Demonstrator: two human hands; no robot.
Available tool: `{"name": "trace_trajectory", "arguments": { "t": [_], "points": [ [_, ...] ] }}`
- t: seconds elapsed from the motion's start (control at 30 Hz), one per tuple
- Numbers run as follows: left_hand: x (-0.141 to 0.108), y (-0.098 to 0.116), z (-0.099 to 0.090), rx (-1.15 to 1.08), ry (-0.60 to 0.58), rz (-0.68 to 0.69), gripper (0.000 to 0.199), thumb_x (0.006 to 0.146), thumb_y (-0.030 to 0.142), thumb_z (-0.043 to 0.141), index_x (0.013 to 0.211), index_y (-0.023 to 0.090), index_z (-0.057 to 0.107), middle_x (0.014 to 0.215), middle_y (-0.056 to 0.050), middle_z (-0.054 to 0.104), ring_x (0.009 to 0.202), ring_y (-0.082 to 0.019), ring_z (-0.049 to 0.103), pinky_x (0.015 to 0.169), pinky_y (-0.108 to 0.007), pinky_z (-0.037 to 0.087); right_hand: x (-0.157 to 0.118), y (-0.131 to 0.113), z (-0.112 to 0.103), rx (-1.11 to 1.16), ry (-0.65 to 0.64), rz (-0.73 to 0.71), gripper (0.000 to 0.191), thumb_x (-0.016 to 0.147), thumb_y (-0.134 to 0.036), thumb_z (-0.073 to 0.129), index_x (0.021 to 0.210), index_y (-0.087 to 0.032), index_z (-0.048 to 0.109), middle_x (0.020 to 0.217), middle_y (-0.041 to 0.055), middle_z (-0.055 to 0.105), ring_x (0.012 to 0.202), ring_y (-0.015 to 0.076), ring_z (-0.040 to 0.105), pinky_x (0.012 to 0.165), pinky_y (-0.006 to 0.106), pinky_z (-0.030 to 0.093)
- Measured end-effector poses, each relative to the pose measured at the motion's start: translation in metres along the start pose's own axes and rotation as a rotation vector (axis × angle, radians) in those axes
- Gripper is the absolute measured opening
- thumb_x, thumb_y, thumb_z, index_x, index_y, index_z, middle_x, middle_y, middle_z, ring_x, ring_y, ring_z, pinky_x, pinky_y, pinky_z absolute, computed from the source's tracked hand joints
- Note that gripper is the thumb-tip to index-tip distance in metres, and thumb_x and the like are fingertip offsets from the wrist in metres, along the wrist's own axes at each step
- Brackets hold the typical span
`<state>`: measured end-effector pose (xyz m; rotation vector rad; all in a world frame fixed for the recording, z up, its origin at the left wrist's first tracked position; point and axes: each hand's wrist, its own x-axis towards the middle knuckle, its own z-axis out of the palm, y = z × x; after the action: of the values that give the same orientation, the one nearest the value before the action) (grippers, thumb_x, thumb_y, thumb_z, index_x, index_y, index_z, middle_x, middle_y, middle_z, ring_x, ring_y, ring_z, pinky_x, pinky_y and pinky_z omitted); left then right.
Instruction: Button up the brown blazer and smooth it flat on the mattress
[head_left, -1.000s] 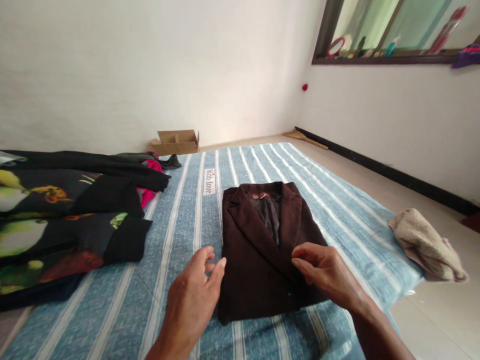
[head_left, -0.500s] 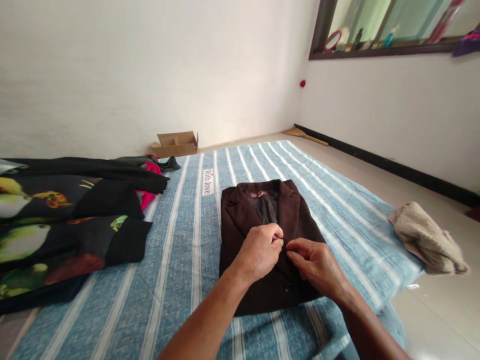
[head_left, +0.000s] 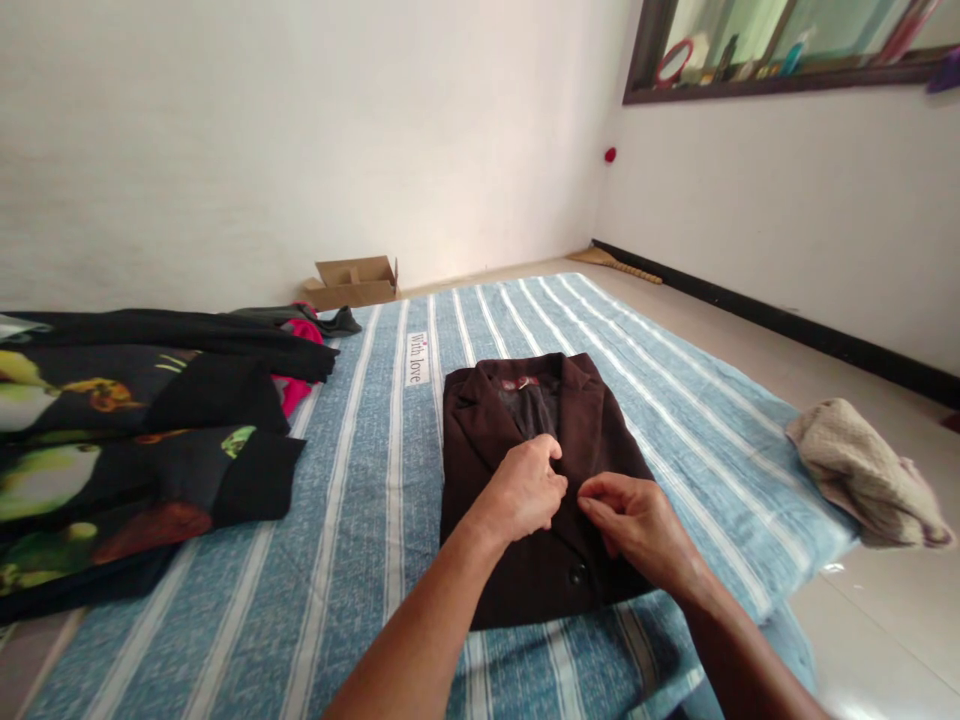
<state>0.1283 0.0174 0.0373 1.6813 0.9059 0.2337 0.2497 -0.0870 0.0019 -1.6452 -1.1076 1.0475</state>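
A dark brown jacket [head_left: 495, 580] lies folded on the blue striped bedding, its collar at the far end and its lapels laid out. A dark button [head_left: 576, 574] shows low on its front. Over the middle of the jacket, my left hand [head_left: 526, 492] is bent with a gap between its index finger and the others; I see nothing held in it. Just to its right, my right hand [head_left: 631, 515] pinches the cloth at the jacket's front, thumb against index finger. The exact bit of cloth between those fingertips is hidden.
The striped bedding [head_left: 345, 600] spreads beneath the jacket. Dark printed clothes [head_left: 180, 400] are piled at left. A beige cloth [head_left: 862, 465] hangs at the right edge. Beyond the far edge are a cardboard box [head_left: 356, 282] and a broom [head_left: 615, 264] by the wall.
The fingers of my left hand have spread a little apart. My right hand stays pinched at the jacket's front. The view has shifted slightly.
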Motion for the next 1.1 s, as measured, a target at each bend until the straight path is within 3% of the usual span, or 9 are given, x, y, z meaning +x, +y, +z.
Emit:
{"name": "trace_trajectory", "arguments": {
  "t": [0.13,0.4,0.7,0.87,1.1],
  "points": [
    [-0.001,-0.001,-0.002,-0.05,-0.036,-0.007,0.038,0.074,0.011,0.051,0.112,0.012,0.043,0.055,0.006,0.056,0.035,-0.009,0.052,0.04,-0.018,0.033,-0.001,-0.003,0.0,0.032,0.0,0.016,0.023,0.078,-0.038,0.053,0.078,-0.015,0.058,0.045,-0.0064,0.044,0.037,0.0066,0.04,0.036,0.018,0.026],
    [0.0,-0.004,-0.005,-0.17,-0.131,-0.084,0.046,0.072,0.013,0.054,0.117,0.011,0.039,0.061,0.005,0.058,0.034,-0.007,0.051,0.033,-0.016,0.024,-0.001,-0.004,0.0,0.008,0.015,0.021,0.024,0.078,-0.039,0.054,0.075,-0.015,0.058,0.044,-0.0057,0.046,0.037,0.0068,0.041,0.036,0.018,0.028],
    [0.004,-0.012,-0.006,-0.299,-0.107,-0.074,0.048,0.068,0.008,0.057,0.115,0.01,0.046,0.056,0.007,0.056,0.031,-0.004,0.047,0.031,-0.014,0.023,-0.001,-0.005,0.005,-0.041,0.056,0.038,0.027,0.077,-0.042,0.054,0.074,-0.016,0.06,0.045,-0.005,0.043,0.036,0.0069,0.037,0.035,0.019,0.024],
    [0.005,-0.015,-0.006,-0.326,-0.103,-0.079,0.048,0.067,0.009,0.059,0.113,0.009,0.046,0.058,0.005,0.058,0.032,-0.005,0.047,0.031,-0.015,0.025,-0.002,-0.01,0.006,-0.286,0.105,-0.073,0.026,0.082,-0.037,0.049,0.071,-0.016,0.062,0.05,-0.0017,0.05,0.042,0.0088,0.042,0.04,0.021,0.028],
    [0.006,-0.012,-0.004,-0.306,-0.068,-0.065,0.043,0.065,0.007,0.059,0.107,0.007,0.048,0.049,0.007,0.054,0.031,-0.007,0.046,0.031,-0.016,0.026,-0.003,-0.022,0.014,-0.858,0.174,-0.142,0.027,0.086,-0.023,0.042,0.07,-0.019,0.063,0.059,0.0033,0.063,0.054,0.0135,0.057,0.05,0.023,0.027]
  ]
}}
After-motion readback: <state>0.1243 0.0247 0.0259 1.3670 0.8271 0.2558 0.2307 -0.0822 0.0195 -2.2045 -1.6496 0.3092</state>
